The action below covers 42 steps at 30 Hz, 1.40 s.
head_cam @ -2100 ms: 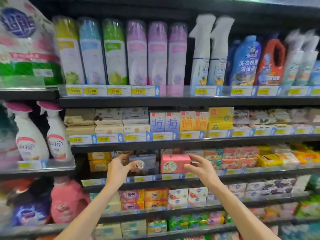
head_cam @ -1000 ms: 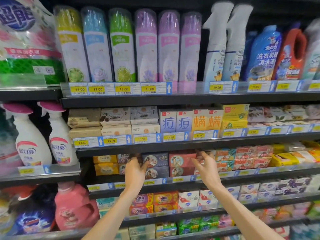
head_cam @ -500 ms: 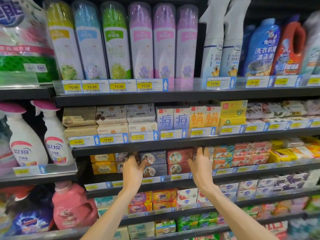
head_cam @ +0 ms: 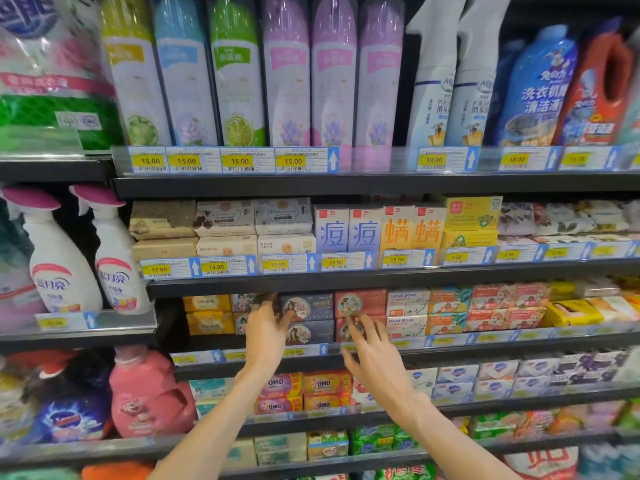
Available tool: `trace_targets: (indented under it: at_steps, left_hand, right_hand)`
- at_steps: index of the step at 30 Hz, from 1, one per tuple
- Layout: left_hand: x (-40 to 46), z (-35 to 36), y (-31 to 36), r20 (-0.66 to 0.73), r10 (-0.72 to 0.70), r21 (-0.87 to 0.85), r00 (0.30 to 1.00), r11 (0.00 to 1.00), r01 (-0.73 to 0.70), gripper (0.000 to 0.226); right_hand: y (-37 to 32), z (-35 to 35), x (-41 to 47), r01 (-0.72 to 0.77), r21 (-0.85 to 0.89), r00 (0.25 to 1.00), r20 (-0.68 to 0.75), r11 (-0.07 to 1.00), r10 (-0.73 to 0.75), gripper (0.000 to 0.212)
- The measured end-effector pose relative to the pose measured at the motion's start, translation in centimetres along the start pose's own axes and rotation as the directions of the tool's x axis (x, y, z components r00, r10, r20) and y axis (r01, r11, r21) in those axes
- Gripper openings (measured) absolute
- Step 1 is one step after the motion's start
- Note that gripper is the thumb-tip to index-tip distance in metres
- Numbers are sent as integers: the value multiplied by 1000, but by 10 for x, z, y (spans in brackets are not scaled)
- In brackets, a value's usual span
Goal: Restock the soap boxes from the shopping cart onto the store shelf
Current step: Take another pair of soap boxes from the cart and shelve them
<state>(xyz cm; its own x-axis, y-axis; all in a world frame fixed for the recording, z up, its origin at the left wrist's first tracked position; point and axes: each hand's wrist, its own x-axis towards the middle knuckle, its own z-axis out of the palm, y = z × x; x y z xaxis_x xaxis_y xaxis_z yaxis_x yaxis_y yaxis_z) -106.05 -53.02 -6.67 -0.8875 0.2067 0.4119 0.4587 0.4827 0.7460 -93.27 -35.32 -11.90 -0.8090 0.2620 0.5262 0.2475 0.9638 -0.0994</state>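
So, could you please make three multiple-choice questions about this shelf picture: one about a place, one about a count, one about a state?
1. Where does the stack of red soap boxes stand?
A. directly right of the dark blue soap boxes
B. on the top shelf
C. beside the pink detergent bottle

2. How many purple spray cans stand in the top row?
A. one
B. three
C. five

3. What is the right hand doing?
A. gripping a box
B. holding nothing, fingers spread in front of the red boxes
C. resting on a price tag of the top shelf

Answers:
1 A, the red stack stands side by side with the blue one.
2 B, three purple cans follow the yellow, blue and green ones.
3 B, the fingers are loosely spread and nothing lies in them.
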Motion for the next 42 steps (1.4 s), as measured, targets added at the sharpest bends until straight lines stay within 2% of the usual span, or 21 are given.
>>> trace_targets:
  at_steps: [3,5,8,11,14,25,31,35,37,42]
  left_hand:
    - [-11,-1,-1,-80,62,83,995,995,-55,36]
    - [-19,2,-7,-93,224,193,970,960,-203,38]
    - [-26,12,-17,75,436,379,897,819,-430,37]
    - [-29,24,-18,187,464,449,866,743,-496,46]
    - [-32,29,-18,224,451,489,864,715,-500,52]
    - [-41,35,-13,255,451,497,855,697,-516,49]
    - [-46,33,-15,244,405,470,881,745,-473,46]
    - [-57,12,-27,186,360,438,914,803,-405,38]
    - [-65,-9,-38,156,332,450,930,814,-366,38]
    - [-108,-90,-83,55,233,544,971,809,-225,40]
  right_hand:
    - [1,-2,-2,-4,4,1000,-27,1000,4,59]
    - [5,-2,-3,-20,-2,999,-46,1000,20,58]
    - [13,-2,-4,-27,-29,998,-59,999,25,61]
    - [18,-1,-3,-18,-81,998,-66,997,12,63]
    - [19,-1,-4,-14,-110,998,-61,994,7,64]
    - [25,0,-7,-15,-72,1000,-24,997,13,62]
    - [21,-2,-8,-8,-33,1000,-22,999,7,57]
    - [2,-7,-7,92,47,995,-34,995,-91,48]
    - [-17,-4,-2,191,99,981,-25,977,-190,46]
    - [-90,24,1,430,239,899,-28,870,-437,43]
